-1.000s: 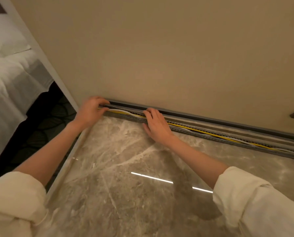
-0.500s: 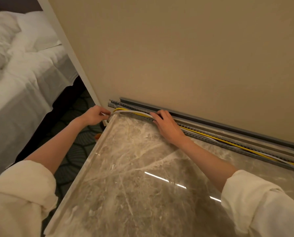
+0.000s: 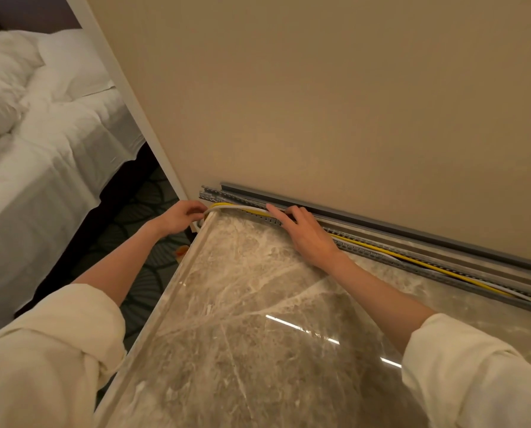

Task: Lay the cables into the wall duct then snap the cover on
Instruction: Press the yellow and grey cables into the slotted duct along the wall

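Working from the left, I have my left hand (image 3: 182,216) curled around the loose ends of the cables (image 3: 239,208) where they bend off the left corner of the marble counter (image 3: 258,319); the fingers look closed on them, though the exact pinch is hidden behind the knuckles. A yellow and a white cable arc out from that hand and run right into the slotted grey duct (image 3: 412,257) that lies along the counter's back edge against the wall (image 3: 319,103). My right hand (image 3: 304,233) lies flat and spread, fingertips pressing the cables down at the duct's near lip, gripping nothing. Farther right both cables already sit inside the channel. The cover (image 3: 381,225) looks to be the plain grey strip between duct and wall, untouched. I judge the cables light, springy and smooth-jacketed, likely to pop out at the bend, so I would hold near the curve. The cover seems stiff but flexible, best taken at one end.
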